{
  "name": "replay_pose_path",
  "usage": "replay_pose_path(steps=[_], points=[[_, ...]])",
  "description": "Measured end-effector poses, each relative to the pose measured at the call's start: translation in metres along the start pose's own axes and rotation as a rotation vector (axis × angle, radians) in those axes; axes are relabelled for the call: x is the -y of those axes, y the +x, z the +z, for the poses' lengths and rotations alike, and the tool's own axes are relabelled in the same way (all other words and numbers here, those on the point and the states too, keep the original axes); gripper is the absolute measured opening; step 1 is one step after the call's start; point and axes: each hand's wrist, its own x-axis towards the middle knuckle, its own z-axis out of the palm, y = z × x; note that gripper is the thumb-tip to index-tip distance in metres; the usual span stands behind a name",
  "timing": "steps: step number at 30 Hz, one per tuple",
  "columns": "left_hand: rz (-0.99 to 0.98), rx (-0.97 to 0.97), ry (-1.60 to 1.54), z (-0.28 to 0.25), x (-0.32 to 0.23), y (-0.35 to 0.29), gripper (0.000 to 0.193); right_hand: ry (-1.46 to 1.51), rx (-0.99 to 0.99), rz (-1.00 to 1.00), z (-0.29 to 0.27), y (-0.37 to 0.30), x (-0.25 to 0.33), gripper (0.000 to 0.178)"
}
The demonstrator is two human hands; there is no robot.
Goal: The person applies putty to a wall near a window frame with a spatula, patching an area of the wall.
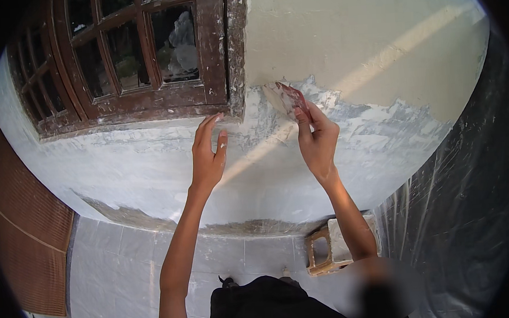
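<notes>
My right hand [319,145] is closed on a flat scraper [291,97] with a reddish edge and whitish putty smeared over it. The scraper is against the wall, where rough white filler [357,123] meets the beige wall surface [328,32], just right of the window corner. My left hand [209,156] is raised below the lower corner of the brown wooden window frame [147,112]. Its fingers are apart and hold nothing, and white putty marks the fingertips. Whether those fingertips touch the frame is hard to tell.
A boxy, stained stool [336,253] stands by the wall's foot, partly behind my right forearm. Clear plastic sheeting [444,205] hangs over a dark area at the right. A brown ribbed panel [29,231] is at the left, and grey tiles [123,248] cover the floor.
</notes>
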Motion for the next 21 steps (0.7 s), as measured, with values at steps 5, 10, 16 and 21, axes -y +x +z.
replay_pose_path(steps=[5,10,16,21], points=[[0.128,-0.025,0.026,-0.007,0.035,0.028,0.034,-0.285,-0.049,-0.503,0.045,0.001,-0.01,0.035],[0.232,-0.043,0.114,-0.005,0.052,0.045,0.033,-0.358,-0.011,-0.604,0.062,-0.009,-0.033,0.041],[0.359,-0.143,0.182,0.005,0.059,0.067,0.032,-0.428,-0.036,-0.712,0.07,-0.002,-0.042,0.032],[0.417,-0.27,0.222,0.022,0.064,0.081,0.032,-0.476,-0.058,-0.742,0.077,-0.002,-0.055,0.029]])
